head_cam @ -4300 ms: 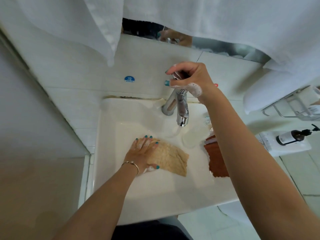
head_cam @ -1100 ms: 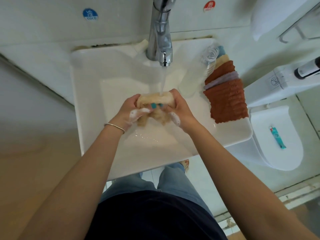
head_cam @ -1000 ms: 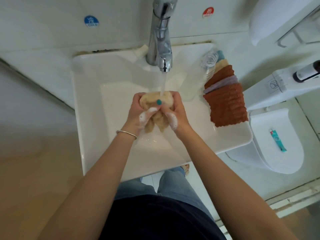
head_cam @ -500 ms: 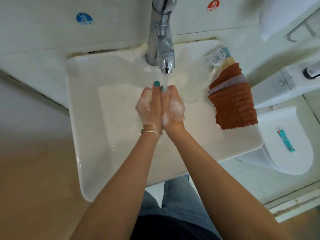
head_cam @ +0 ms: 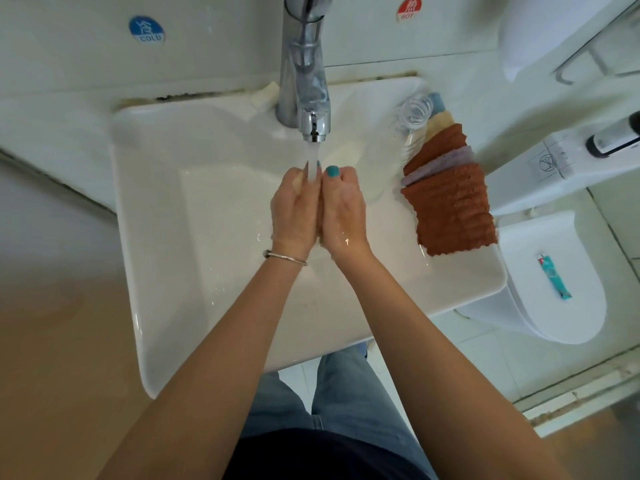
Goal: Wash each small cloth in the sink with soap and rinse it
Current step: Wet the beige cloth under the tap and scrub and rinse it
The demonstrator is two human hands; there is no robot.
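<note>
Filling most of the view, the white rectangular ceramic sink point(head_cam: 166, 209) sits against a pale tiled wall, wet with drops across its basin. A white toilet point(head_cam: 554, 282) stands just beside its right edge, with a small teal tube point(head_cam: 553, 277) lying on the closed lid. On the sink's right rim lies an overlapping stack of small ribbed cloths point(head_cam: 450, 202), mostly rust-brown, with a lilac one between them and cream and blue ones at the far end; a clear plastic bottle point(head_cam: 388, 147) lies just beside the stack. The chrome tap point(head_cam: 304, 74) pours a stream of water straight down onto the hands. The left hand point(head_cam: 294, 209) and right hand point(head_cam: 343, 209) are pressed side by side over the basin, fingers curled inward; each grip looks closed around the small beige cloth point(head_cam: 297, 181), of which only a sliver shows at the left fingertips, the rest hidden between the palms. A thin silver bangle point(head_cam: 285, 257) circles the left wrist. Round blue "COLD" point(head_cam: 146, 30) and red "HOT" point(head_cam: 408, 9) stickers mark the wall.
</note>
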